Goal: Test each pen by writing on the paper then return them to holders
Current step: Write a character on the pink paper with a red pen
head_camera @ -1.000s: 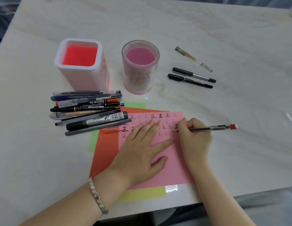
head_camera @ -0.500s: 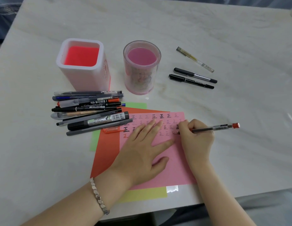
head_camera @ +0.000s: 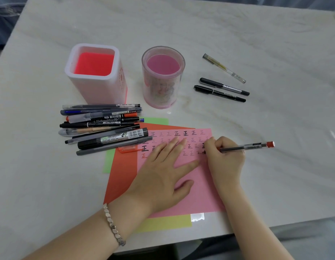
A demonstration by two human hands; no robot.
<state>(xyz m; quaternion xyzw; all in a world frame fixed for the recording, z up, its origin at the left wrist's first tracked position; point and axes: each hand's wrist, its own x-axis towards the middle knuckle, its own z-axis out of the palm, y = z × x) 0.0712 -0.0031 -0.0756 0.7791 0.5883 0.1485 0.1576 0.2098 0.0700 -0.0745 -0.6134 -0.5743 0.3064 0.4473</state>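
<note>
While pink paper sheet [head_camera: 200,194] is pressed by the flat-fingered left hand [head_camera: 163,177], grey red-ended pen [head_camera: 247,147] is pinched by right hand [head_camera: 224,158], barrel pointing frame-right.

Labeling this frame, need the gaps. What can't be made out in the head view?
Head view: the front of the pen is hidden by the right hand; whether its tip touches the pink paper cannot be told.
Head view: some written characters lie under the left hand.
Head view: label print on the pen pile is too small to read.
Head view: the yellow sheet is mostly covered by the pink paper.
</note>
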